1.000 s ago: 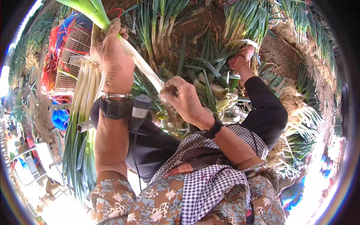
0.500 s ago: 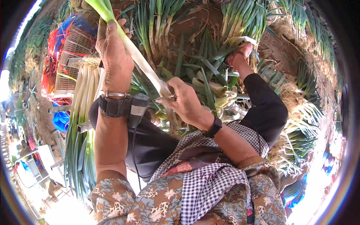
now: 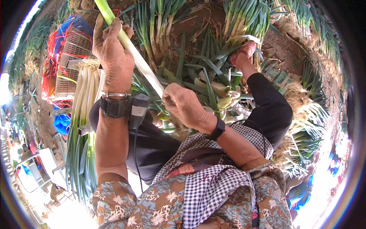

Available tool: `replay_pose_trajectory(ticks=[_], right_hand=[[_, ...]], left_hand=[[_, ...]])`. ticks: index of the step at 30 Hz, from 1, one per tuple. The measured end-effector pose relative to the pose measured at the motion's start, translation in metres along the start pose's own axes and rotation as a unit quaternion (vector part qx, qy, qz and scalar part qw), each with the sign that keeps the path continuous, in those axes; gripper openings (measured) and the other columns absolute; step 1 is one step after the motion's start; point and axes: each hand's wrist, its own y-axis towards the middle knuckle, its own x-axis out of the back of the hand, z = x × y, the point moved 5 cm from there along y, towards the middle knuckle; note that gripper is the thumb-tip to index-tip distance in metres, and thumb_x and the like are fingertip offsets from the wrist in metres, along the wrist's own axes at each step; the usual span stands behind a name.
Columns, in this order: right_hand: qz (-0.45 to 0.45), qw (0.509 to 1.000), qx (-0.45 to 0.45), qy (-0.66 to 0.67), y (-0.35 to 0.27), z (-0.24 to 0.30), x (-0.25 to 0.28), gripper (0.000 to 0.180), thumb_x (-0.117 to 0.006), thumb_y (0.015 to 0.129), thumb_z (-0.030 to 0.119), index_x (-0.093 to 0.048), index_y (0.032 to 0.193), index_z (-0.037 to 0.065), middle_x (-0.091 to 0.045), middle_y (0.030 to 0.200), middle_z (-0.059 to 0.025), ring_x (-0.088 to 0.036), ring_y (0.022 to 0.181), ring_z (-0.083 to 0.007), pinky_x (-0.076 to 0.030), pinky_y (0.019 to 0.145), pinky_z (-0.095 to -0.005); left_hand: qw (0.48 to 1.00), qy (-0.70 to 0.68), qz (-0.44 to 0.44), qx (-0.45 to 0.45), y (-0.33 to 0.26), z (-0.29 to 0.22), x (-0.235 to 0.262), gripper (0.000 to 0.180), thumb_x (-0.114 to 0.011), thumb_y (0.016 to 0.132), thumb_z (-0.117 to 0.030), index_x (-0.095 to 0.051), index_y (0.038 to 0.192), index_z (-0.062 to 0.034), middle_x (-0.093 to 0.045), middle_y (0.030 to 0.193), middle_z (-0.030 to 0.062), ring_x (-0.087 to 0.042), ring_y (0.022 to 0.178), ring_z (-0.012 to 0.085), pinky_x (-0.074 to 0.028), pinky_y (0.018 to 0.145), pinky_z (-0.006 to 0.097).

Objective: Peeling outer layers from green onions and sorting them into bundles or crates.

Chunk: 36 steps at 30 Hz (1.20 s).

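A long green onion (image 3: 143, 65) slants across the front of me, its green top at the upper left and its white shank running down to the right. My left hand (image 3: 112, 49) is closed round its upper part, thumb and fingers on either side. My right hand (image 3: 187, 105) is closed at the lower white end, fingers curled together, so the onion's root end is hidden. Loose green leaves and pale peelings (image 3: 228, 100) lie below and beyond my right hand.
To the left, a bundle of green onions (image 3: 87, 86) rests roots-up by a metal frame (image 3: 85, 129). Beyond it stands a beige plastic crate (image 3: 66, 82) with red and blue netting. More onion bunches (image 3: 248, 19) stand at the far side; others (image 3: 301, 126) lie at the right.
My right hand's fingers have curled in more tightly and now cover the onion's root end. My left hand has shifted slightly left, its fingers a bit looser.
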Motion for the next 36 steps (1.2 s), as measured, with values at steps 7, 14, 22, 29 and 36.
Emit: replay_pose_trajectory(ticks=[7, 14, 22, 29, 36], right_hand=[[-0.001, 0.993, -0.025, 0.113, -0.004, 0.006, 0.006, 0.02, -0.069, 0.078, 0.009, -0.054, 0.089, 0.003, -0.056, 0.081, -0.0164, -0.06, 0.072, -0.0364, -0.048, 0.061, -0.0404], [-0.009, 0.998, -0.064, -0.022, 0.005, -0.008, 0.0, 0.014, -0.067, 0.075, 0.007, -0.058, 0.083, 0.002, -0.062, 0.082, -0.0167, -0.062, 0.077, -0.037, -0.048, 0.064, -0.04], [-0.094, 0.993, -0.06, -0.033, 0.005, -0.017, 0.003, 0.009, -0.066, 0.076, 0.007, -0.059, 0.079, 0.001, -0.062, 0.075, -0.0156, -0.063, 0.07, -0.0366, -0.049, 0.061, -0.0403], [0.02, 0.989, -0.046, 0.142, -0.002, -0.018, 0.006, 0.019, -0.063, 0.083, 0.005, -0.058, 0.1, -0.002, -0.061, 0.087, -0.0165, -0.062, 0.076, -0.0352, -0.05, 0.066, -0.0385], [0.172, 0.977, 0.033, -0.122, -0.039, -0.028, 0.011, 0.016, -0.057, 0.083, 0.005, -0.058, 0.097, 0.0, -0.058, 0.093, -0.0153, -0.061, 0.085, -0.0334, -0.05, 0.07, -0.0394]], left_hand=[[0.996, -0.022, -0.03, 0.077, 0.01, -0.006, 0.006, 0.02, -0.062, 0.091, -0.01, -0.06, 0.106, 0.0028, -0.057, 0.082, 0.0063, -0.056, 0.067, 0.0158, -0.049, 0.062, 0.027], [0.998, -0.001, -0.048, 0.034, -0.001, -0.004, -0.001, 0.022, -0.066, 0.088, -0.01, -0.061, 0.105, 0.0027, -0.058, 0.082, 0.0051, -0.056, 0.069, 0.0153, -0.05, 0.064, 0.027], [0.992, -0.094, -0.031, 0.075, 0.004, -0.004, 0.005, 0.025, -0.068, 0.088, -0.012, -0.06, 0.105, 0.0038, -0.057, 0.087, 0.0072, -0.054, 0.073, 0.0162, -0.048, 0.065, 0.03], [0.987, -0.137, 0.02, 0.077, 0.019, -0.012, 0.013, 0.027, -0.069, 0.087, -0.013, -0.059, 0.107, 0.0027, -0.055, 0.088, 0.0079, -0.052, 0.074, 0.0166, -0.044, 0.065, 0.029], [0.986, -0.145, 0.063, 0.053, 0.038, -0.026, 0.035, 0.033, -0.07, 0.086, -0.015, -0.054, 0.11, 0.0014, -0.055, 0.092, 0.008, -0.05, 0.075, 0.0163, -0.044, 0.065, 0.029]])
